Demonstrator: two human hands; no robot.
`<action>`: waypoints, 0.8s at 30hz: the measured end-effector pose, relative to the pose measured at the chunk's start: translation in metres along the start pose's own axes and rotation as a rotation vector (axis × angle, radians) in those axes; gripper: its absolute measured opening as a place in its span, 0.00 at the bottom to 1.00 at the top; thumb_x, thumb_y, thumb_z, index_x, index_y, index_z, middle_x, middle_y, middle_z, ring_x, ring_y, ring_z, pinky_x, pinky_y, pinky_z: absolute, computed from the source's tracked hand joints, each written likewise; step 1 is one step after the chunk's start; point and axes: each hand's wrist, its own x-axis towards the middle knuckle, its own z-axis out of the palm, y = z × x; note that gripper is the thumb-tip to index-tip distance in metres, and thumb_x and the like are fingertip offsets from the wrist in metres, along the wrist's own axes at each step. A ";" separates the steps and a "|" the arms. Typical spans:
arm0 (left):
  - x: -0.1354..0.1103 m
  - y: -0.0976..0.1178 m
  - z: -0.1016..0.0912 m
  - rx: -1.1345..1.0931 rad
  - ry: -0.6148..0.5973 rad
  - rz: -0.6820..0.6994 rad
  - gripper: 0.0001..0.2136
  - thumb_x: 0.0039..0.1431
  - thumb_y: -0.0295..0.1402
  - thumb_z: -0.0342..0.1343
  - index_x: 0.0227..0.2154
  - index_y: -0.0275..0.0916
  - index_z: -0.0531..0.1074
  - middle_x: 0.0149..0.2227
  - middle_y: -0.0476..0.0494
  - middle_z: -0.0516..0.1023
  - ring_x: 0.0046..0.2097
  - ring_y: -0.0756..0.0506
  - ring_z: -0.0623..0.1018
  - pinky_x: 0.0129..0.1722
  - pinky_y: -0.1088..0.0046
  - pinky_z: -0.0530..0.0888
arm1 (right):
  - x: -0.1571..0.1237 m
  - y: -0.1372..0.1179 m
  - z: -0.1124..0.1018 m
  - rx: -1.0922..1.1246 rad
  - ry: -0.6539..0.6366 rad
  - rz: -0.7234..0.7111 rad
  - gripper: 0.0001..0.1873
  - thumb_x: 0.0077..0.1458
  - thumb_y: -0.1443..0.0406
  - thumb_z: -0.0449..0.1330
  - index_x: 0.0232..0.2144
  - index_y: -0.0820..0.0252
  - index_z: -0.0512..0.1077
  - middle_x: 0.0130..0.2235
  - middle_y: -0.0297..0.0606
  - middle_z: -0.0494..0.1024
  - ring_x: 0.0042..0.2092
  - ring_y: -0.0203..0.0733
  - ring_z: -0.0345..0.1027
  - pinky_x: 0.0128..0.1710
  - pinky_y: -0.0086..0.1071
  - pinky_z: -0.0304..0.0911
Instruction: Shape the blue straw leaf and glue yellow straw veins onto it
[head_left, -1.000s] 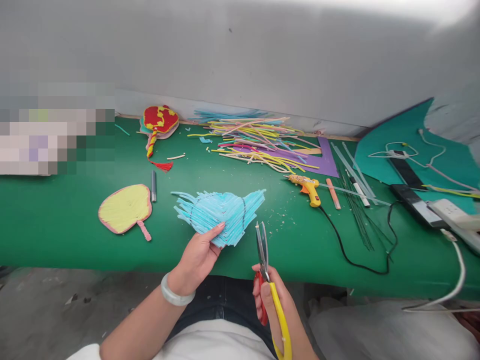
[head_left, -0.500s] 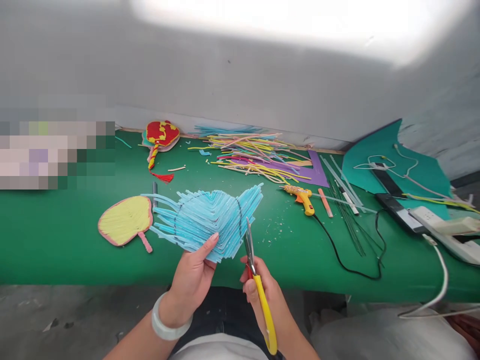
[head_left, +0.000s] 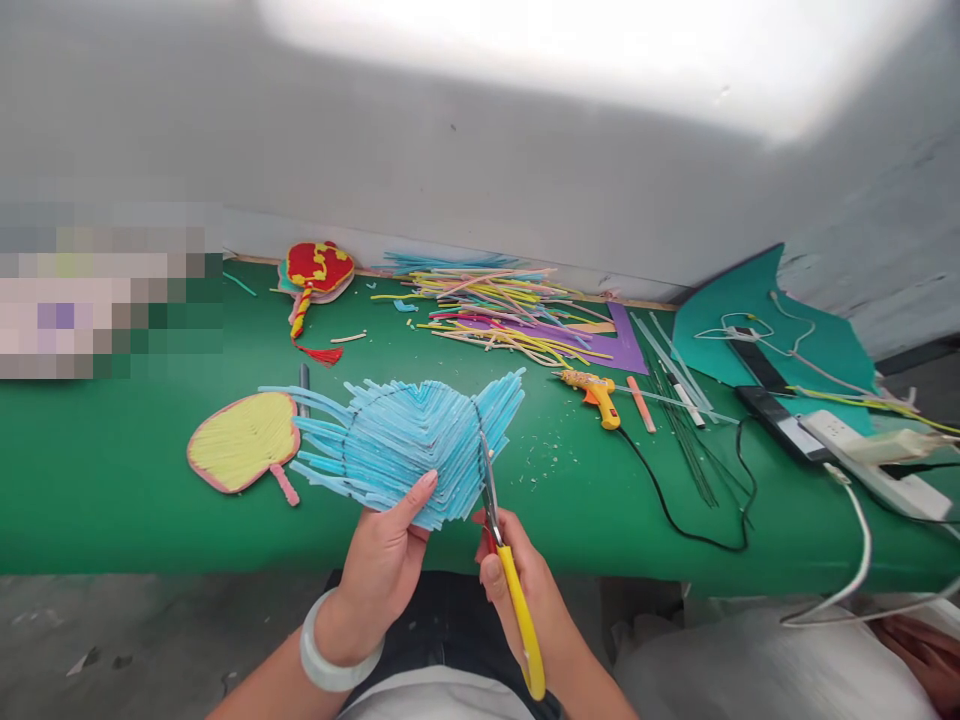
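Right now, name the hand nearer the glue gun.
Right. The right hand is below and left of the glue gun in the picture; the left hand is farther left.

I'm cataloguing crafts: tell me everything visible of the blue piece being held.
The light-blue piece looks made of fuzzy strips laid side by side, meeting in nested Vs. Dark curved lines mark both sides; strip ends spread past them, longest at left. The left hand grips its near edge, thumb on top, over the green table. The scissors in the right hand meet its right-side line.
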 end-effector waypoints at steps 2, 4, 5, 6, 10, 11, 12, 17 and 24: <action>0.000 0.000 -0.001 0.004 -0.004 -0.002 0.33 0.46 0.28 0.71 0.57 0.49 0.70 0.52 0.49 0.79 0.54 0.40 0.77 0.51 0.67 0.78 | 0.001 -0.001 -0.002 -0.006 -0.034 -0.002 0.31 0.56 0.40 0.53 0.48 0.57 0.65 0.31 0.32 0.65 0.27 0.34 0.56 0.25 0.28 0.56; 0.000 -0.001 -0.002 0.009 -0.004 -0.001 0.33 0.46 0.28 0.70 0.57 0.49 0.69 0.53 0.50 0.79 0.55 0.40 0.77 0.51 0.67 0.78 | 0.002 -0.001 -0.005 -0.015 -0.065 0.004 0.31 0.57 0.40 0.52 0.49 0.56 0.64 0.31 0.31 0.64 0.28 0.34 0.56 0.26 0.28 0.56; 0.000 -0.001 -0.002 0.010 -0.003 0.002 0.33 0.47 0.28 0.70 0.57 0.50 0.69 0.53 0.50 0.79 0.55 0.40 0.77 0.51 0.67 0.78 | 0.002 -0.001 -0.005 -0.020 -0.077 0.007 0.30 0.57 0.40 0.52 0.49 0.56 0.64 0.31 0.31 0.63 0.28 0.34 0.56 0.27 0.28 0.57; 0.000 -0.001 -0.002 0.011 0.000 0.004 0.33 0.47 0.28 0.70 0.57 0.51 0.69 0.53 0.51 0.78 0.55 0.40 0.76 0.51 0.68 0.78 | 0.002 -0.001 -0.006 -0.022 -0.085 0.009 0.30 0.57 0.40 0.52 0.49 0.56 0.63 0.31 0.31 0.62 0.28 0.34 0.55 0.27 0.28 0.56; 0.000 0.000 -0.002 0.011 0.010 0.015 0.33 0.47 0.27 0.70 0.57 0.52 0.69 0.54 0.51 0.78 0.56 0.40 0.76 0.51 0.68 0.78 | 0.001 0.001 -0.001 0.007 -0.044 0.018 0.31 0.56 0.40 0.52 0.48 0.56 0.64 0.29 0.29 0.62 0.26 0.34 0.55 0.25 0.28 0.55; 0.000 0.000 -0.002 0.011 0.008 0.016 0.33 0.47 0.27 0.69 0.57 0.51 0.69 0.54 0.51 0.78 0.56 0.40 0.76 0.51 0.68 0.78 | 0.000 0.002 0.001 0.018 -0.023 0.021 0.31 0.55 0.39 0.52 0.47 0.56 0.64 0.28 0.29 0.61 0.26 0.33 0.54 0.24 0.28 0.54; 0.000 0.000 -0.002 0.012 0.007 0.016 0.33 0.47 0.27 0.69 0.57 0.51 0.69 0.54 0.51 0.78 0.57 0.39 0.75 0.51 0.68 0.79 | 0.000 0.002 0.003 0.024 -0.010 0.022 0.32 0.55 0.38 0.52 0.47 0.56 0.65 0.28 0.29 0.61 0.26 0.33 0.54 0.24 0.28 0.54; 0.001 -0.002 -0.002 0.017 0.004 0.005 0.32 0.48 0.27 0.69 0.57 0.53 0.69 0.55 0.52 0.77 0.57 0.40 0.75 0.51 0.68 0.79 | 0.001 0.001 0.003 -0.018 0.012 -0.019 0.31 0.56 0.38 0.51 0.45 0.56 0.65 0.27 0.28 0.59 0.26 0.33 0.51 0.24 0.28 0.52; 0.001 -0.004 -0.002 0.012 0.012 -0.002 0.32 0.48 0.27 0.69 0.57 0.52 0.69 0.54 0.52 0.77 0.56 0.41 0.76 0.50 0.68 0.79 | 0.004 0.000 -0.001 -0.104 -0.029 -0.064 0.30 0.58 0.39 0.48 0.43 0.56 0.65 0.29 0.29 0.58 0.28 0.35 0.51 0.27 0.28 0.54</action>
